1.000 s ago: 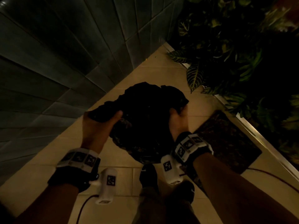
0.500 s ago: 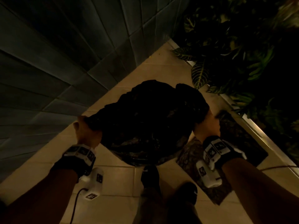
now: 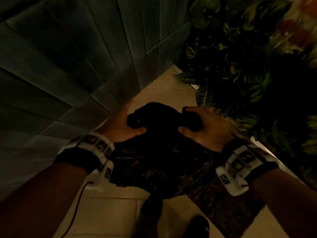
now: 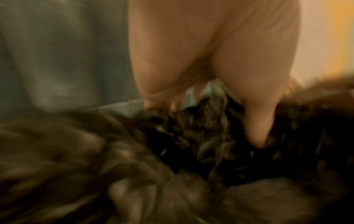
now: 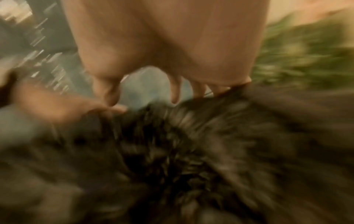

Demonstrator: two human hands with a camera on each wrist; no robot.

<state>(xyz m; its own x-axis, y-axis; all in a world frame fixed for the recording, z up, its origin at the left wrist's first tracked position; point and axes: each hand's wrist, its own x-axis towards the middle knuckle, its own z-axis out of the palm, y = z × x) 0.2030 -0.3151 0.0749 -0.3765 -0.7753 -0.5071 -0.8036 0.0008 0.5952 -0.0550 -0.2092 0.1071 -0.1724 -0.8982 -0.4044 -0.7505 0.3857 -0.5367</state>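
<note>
A dark patterned cloth [image 3: 159,162] hangs in front of me, bunched at its top edge. My left hand [image 3: 123,127] grips the top left bunch, thumb over the fabric. My right hand [image 3: 204,127] grips the top right bunch, fingers curled over it. The two hands are close together. In the left wrist view my thumb and fingers [image 4: 256,133] pinch the crumpled cloth [image 4: 201,144]. The right wrist view is blurred; the right hand's fingers [image 5: 176,94] reach into the cloth [image 5: 182,151], with the left hand at the left edge.
A grey tiled wall [image 3: 68,66] rises on the left. Leafy plants [image 3: 248,74] fill the right side behind a metal edge. The floor is beige tile [image 3: 106,212], with a dark mat [image 3: 223,203] lying beneath the cloth. My shoe [image 3: 199,227] shows at the bottom.
My hands had spread wide apart with the cloth stretched between them; now they have come together and risen, so the cloth's top is bunched. The view has tilted and blurred.
</note>
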